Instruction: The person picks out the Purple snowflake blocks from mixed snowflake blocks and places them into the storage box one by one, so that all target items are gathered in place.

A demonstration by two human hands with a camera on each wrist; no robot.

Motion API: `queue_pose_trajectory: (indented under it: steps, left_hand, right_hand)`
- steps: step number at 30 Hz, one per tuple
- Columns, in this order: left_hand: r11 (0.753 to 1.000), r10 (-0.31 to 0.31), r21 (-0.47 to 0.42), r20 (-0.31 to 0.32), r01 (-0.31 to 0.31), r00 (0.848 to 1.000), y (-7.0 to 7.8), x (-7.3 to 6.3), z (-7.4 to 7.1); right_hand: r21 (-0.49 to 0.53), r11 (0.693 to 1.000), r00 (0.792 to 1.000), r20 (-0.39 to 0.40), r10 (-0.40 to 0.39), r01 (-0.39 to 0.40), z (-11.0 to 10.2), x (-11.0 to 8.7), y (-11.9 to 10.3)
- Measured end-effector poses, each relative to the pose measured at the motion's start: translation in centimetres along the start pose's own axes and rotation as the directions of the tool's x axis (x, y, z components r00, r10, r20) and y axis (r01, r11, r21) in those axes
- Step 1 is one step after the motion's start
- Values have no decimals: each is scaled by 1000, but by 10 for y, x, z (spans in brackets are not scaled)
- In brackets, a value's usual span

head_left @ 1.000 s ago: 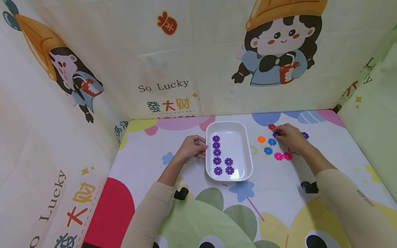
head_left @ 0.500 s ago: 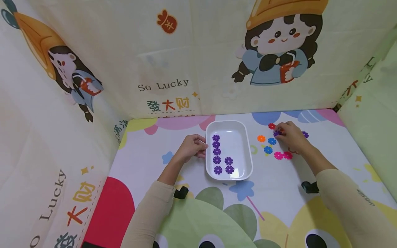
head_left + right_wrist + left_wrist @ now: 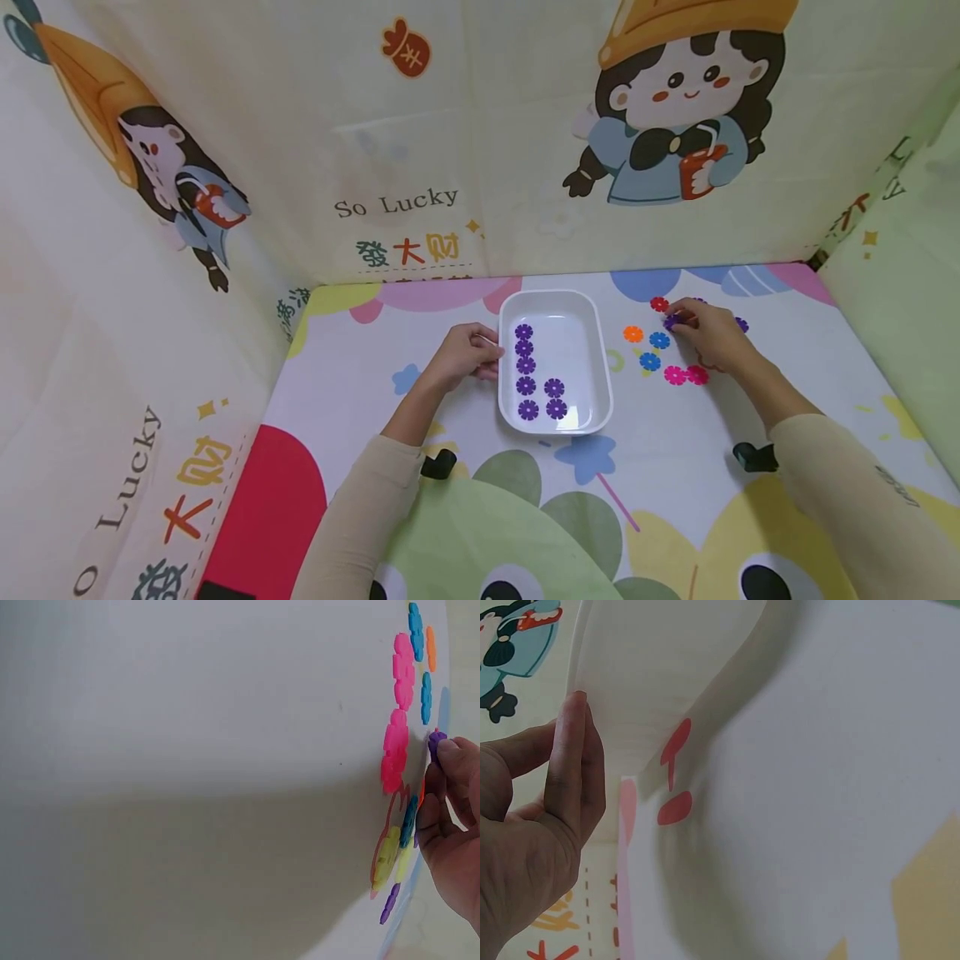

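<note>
In the head view a white tray (image 3: 555,425) holds several purple flower-shaped plastic pieces (image 3: 526,365), in one longer and one shorter column. My left hand (image 3: 465,357) is at the tray's left rim. In the left wrist view its fingers lie under the rim, and the thumb is on the far side, partly hidden. To the right, my right hand (image 3: 708,333) pinches a purple flower piece (image 3: 437,746) between thumb and fingertips, seen in the right wrist view. Loose pieces lie around that hand: red (image 3: 659,304), orange (image 3: 633,334), blue (image 3: 659,340) and pink (image 3: 675,375).
A yellow piece (image 3: 386,859) and another purple piece (image 3: 390,903) lie beneath the right hand. A patterned cloth (image 3: 450,417) covers the table. Printed cloth walls (image 3: 517,167) stand at the back and sides.
The right fingers now grip the purple piece, which was beneath the fingertips a second ago. A purple piece behind the hand has come into view. The left hand and the tray keep their places.
</note>
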State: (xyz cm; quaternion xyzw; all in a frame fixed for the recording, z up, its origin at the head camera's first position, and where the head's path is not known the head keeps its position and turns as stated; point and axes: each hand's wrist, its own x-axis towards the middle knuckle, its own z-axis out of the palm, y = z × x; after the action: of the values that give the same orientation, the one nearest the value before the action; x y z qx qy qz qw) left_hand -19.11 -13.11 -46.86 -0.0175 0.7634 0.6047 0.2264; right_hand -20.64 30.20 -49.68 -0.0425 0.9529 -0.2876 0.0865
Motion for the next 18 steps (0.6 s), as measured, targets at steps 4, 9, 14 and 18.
queue_pose_trajectory:
  steps: [4, 9, 14, 18]
  left_hand:
    - [1000, -7, 4, 1, 7, 1000, 2, -1, 0]
    - [1000, -6, 0, -3, 6, 1000, 3, -2, 1]
    - [1000, -9, 4, -3, 9, 1000, 3, -2, 1]
    - [1000, -8, 5, -8, 8, 1000, 3, -2, 2]
  right_hand:
    - [5, 1000, 1000, -9, 3, -3, -3, -3, -2]
    - [7, 1000, 1000, -19, -22, 22, -6, -6, -5]
    - [26, 999, 998, -34, -46, 47, -8, -10, -13]
    - [46, 996, 995, -56, -80, 82, -10, -13, -25]
